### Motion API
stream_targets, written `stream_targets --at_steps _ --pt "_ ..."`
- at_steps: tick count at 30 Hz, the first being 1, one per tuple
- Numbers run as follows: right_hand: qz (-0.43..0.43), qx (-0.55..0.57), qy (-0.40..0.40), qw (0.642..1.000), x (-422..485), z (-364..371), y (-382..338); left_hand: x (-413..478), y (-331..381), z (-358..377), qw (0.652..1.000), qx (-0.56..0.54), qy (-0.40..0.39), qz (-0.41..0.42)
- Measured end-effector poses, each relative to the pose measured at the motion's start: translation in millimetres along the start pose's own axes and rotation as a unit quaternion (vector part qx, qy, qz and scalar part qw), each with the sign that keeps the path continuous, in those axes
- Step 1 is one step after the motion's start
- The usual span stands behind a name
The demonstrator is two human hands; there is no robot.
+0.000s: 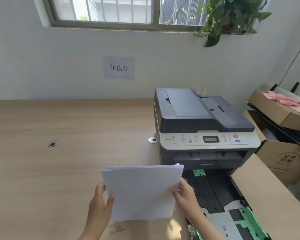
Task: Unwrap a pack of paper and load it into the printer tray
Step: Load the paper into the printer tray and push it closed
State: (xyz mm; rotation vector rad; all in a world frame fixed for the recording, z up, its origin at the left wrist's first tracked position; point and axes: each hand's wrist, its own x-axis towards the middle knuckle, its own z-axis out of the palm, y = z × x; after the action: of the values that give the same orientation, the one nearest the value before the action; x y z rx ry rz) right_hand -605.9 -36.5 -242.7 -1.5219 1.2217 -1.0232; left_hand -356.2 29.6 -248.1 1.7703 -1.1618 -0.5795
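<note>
A stack of white paper (142, 191) is held above the wooden table, just left of the printer's pulled-out tray (215, 193). My left hand (99, 205) grips the stack's left edge, thumb on top. My right hand (184, 193) grips its right edge. The stack's far end fans slightly. The tray is black and grey with green guides (249, 220) and holds no paper that I can see. The grey and white printer (203, 125) stands behind the tray. No wrapper is in view.
The wooden table (59, 153) has two round cable grommets (53, 143). Cardboard boxes (282, 158) stand right of the printer, one holding pink sheets. A wall with a paper sign (119, 67), a window and a plant (232, 16) lies behind.
</note>
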Motion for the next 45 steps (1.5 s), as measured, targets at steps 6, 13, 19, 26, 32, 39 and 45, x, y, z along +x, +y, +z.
stream_targets --at_steps 6,13,19,26,32,39,45 --pt "0.011 -0.055 -0.021 0.998 1.9 3.2 6.6 6.0 -2.4 6.6 0.998 -0.045 -0.003 -0.032" --pt "0.013 -0.132 -0.008 0.991 10.7 9.7 16.2 8.7 -5.8 10.2 0.999 0.016 -0.026 -0.009" --pt "0.010 -0.141 0.013 0.990 13.6 13.9 22.8 10.7 -3.9 11.9 0.999 0.044 -0.022 -0.014" --pt "0.035 -0.151 -0.012 0.988 17.0 20.0 34.9 14.6 -12.4 11.4 0.997 0.057 -0.042 -0.037" --pt "0.037 -0.164 -0.021 0.986 34.1 17.6 31.8 30.3 -12.3 7.2 0.996 0.072 -0.057 -0.009" --pt "0.061 -0.154 -0.001 0.986 45.9 17.1 31.7 47.0 -13.8 9.2 0.992 0.071 -0.087 0.063" --pt "0.025 -0.092 0.031 0.995 66.0 0.0 -2.4 81.3 0.1 -2.1 0.990 0.019 -0.131 0.046"
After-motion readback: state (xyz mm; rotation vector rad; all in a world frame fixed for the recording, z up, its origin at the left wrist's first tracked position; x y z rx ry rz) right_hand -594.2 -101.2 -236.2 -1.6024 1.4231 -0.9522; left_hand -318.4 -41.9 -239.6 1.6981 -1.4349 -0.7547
